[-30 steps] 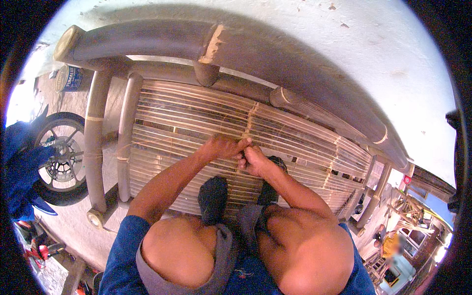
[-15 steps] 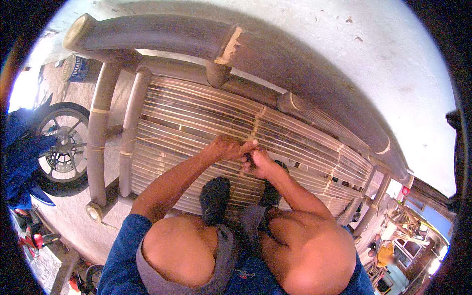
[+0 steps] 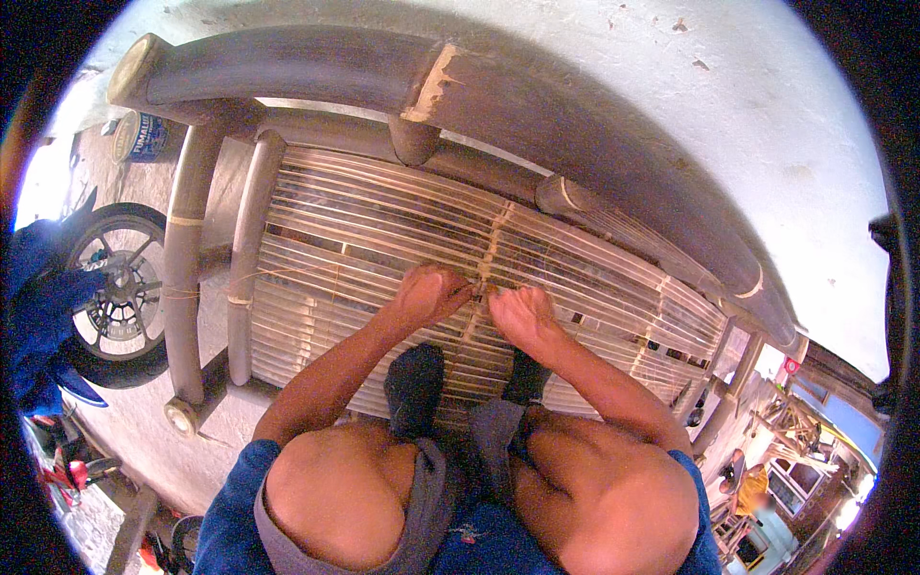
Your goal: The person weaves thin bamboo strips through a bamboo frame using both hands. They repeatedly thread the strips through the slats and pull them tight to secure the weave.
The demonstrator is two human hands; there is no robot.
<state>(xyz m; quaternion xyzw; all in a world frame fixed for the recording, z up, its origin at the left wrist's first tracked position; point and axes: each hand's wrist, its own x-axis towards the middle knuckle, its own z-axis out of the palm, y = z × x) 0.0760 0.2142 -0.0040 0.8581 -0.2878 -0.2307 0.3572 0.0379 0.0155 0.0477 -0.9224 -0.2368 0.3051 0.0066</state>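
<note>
The slats [image 3: 383, 218] are lying side by side at the centre, thin, pale and smooth, with narrow dark gaps showing between them. A knobbly tan binding [image 3: 494, 240] is crossing them from 12 o'clock toward 6. The left hand [image 3: 433, 295] is resting on its 9 o'clock side and the right hand [image 3: 522, 314] on its 3 o'clock side, nearly meeting. Both sets of fingers are curling in toward the binding; whether they are gripping it or only touching it, I cannot tell.

A thick, round brown pole [image 3: 287, 72] is arching from 10 o'clock to 3, its cut end showing pale. 2 upright posts [image 3: 184, 278] are standing at 9 o'clock. 2 dark-covered feet [image 3: 415, 388] are pressing on the slats at 5 and 7 o'clock.

A chipped whitish wall [image 3: 757, 115] is filling 1 to 2 o'clock. On the rough, greyish floor [image 3: 144, 422], a tub [image 3: 144, 139] is sitting at 10 o'clock and a spoked wheel [image 3: 120, 297] is standing at 9. At 4 o'clock, a person in yellow [image 3: 752, 489] is showing.
</note>
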